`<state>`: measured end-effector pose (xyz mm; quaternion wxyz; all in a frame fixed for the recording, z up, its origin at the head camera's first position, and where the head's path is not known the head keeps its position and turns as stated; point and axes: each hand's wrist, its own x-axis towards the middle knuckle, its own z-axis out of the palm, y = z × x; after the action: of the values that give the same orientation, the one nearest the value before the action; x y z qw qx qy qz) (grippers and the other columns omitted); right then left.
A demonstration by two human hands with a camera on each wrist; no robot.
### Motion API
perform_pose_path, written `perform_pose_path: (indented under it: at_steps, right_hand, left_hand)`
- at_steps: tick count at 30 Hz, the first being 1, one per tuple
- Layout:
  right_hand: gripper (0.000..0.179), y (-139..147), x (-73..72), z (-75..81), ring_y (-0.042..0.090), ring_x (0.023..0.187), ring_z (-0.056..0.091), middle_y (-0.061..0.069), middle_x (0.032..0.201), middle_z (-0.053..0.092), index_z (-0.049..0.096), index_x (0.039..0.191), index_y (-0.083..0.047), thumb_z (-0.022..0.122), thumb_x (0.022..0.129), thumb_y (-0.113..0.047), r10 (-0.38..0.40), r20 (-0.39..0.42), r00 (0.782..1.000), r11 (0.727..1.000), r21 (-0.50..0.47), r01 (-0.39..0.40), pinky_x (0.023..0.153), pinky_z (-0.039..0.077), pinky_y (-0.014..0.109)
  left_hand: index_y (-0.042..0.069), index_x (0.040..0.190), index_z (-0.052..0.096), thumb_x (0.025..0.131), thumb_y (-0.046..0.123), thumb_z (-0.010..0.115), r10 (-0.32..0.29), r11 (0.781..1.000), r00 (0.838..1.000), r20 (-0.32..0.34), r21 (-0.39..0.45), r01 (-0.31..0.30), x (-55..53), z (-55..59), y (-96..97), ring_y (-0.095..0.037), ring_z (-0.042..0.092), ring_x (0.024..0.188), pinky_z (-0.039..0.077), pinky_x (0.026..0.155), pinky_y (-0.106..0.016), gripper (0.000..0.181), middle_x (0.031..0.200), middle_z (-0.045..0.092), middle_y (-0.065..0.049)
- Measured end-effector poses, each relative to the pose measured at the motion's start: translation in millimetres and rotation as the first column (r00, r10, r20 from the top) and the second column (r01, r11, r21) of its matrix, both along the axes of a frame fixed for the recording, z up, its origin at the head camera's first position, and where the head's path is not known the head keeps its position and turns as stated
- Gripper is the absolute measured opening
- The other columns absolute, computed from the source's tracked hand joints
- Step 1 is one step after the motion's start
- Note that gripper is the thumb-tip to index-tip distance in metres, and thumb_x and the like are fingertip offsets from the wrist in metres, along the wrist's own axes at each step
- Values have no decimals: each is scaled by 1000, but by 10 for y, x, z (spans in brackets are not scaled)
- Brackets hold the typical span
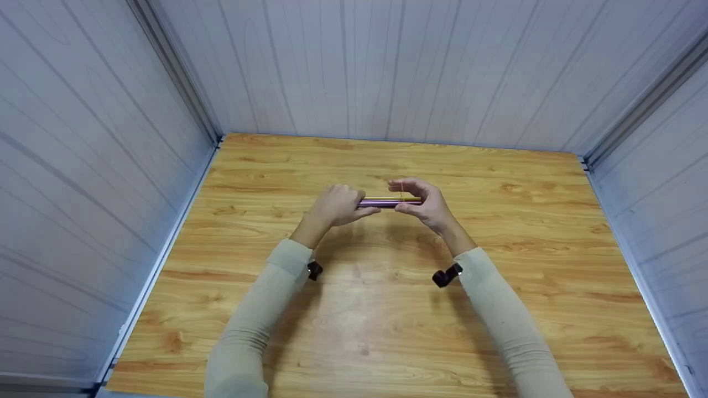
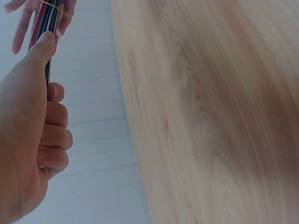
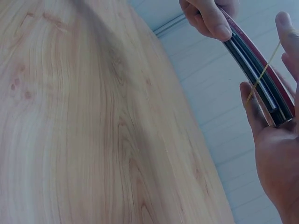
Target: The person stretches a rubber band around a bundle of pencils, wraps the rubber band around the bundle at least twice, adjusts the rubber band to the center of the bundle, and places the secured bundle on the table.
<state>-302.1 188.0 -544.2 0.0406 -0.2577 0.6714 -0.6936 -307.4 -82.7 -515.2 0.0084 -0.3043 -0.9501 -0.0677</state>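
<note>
1. Two hazards, in my judgement: the stretched band could fly off if my right hand's fingers slip; the bundle could scatter onto the table if my left hand's grip slackens.
2. My left fingers grip one end; my right fingers are spread, the band strung across them.
3. Bundle, held above the table: slender, glossy rods, yellow and purple among them, ends uneven.

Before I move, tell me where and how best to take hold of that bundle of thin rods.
Probably pinch the bundle crosswise from above, at its exposed middle: it is long and slim, the left hand grips one end, and the right hand and stretched band occupy the other.
</note>
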Motion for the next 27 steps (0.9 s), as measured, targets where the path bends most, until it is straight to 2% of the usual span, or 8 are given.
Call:
perform_pose_path:
  at_steps: [2,5,7,10,13,17,21,27]
  right_hand:
    - [62,1,-5,11,6,130,75,9,140,80,63,141,17,91,94,-12,7,2,1000,1000,-5,-7,101,66,29]
    - [55,-19,-4,30,5,124,78,-10,128,84,66,137,20,89,96,-10,16,13,1000,1000,0,-16,97,66,27]
    - [45,-43,-4,38,5,118,81,-14,122,85,68,134,21,84,98,-2,15,25,1000,1000,4,-15,93,67,25]
    - [30,-69,-11,41,7,110,84,-11,117,87,70,128,22,76,100,11,15,27,1000,1000,-1,-15,88,68,25]
    - [22,-84,-21,44,11,110,85,-3,115,88,71,122,25,70,101,17,25,37,999,999,-42,-24,90,68,28]
    - [15,-74,-28,94,12,112,85,-1,112,88,78,115,18,71,104,10,17,29,999,999,-42,-16,97,67,29]
    - [15,-66,-45,190,8,109,85,-7,109,88,83,111,11,74,105,2,-3,-6,1000,1000,4,3,100,65,25]
    - [25,-48,-57,346,7,106,85,-8,107,88,74,113,25,72,107,1,17,-56,998,999,-32,-19,97,67,28]
  left_hand:
    - [12,87,63,110,66,61,3,1000,1000,4,-5,-3,-3,-24,-5,-17,46,66,43,66,-36,60,71,48,1]
    - [12,87,63,110,67,60,20,1000,998,55,-15,-19,-1,-57,-14,-17,46,66,42,65,-35,60,71,48,1]
    - [13,86,62,111,67,59,30,999,995,93,-25,-28,4,-83,-19,-17,46,65,40,64,-34,59,70,48,1]
    - [14,86,60,112,66,58,32,999,990,138,-30,-28,9,-114,-15,-16,45,65,39,63,-33,58,71,47,2]
    - [12,85,61,112,64,59,22,999,989,145,-27,-19,10,-134,-10,-17,44,65,39,64,-34,58,71,46,2]
    - [9,88,67,112,64,60,14,999,989,146,-32,-10,19,-157,5,-17,46,67,44,68,-36,60,71,47,1]
    - [9,90,71,112,67,56,20,999,985,173,-40,-13,40,-185,1,-16,47,68,46,71,-35,64,71,49,2]
    - [13,86,70,113,70,52,56,998,975,215,-17,-53,64,-205,-21,-16,50,66,45,70,-35,66,70,55,2]
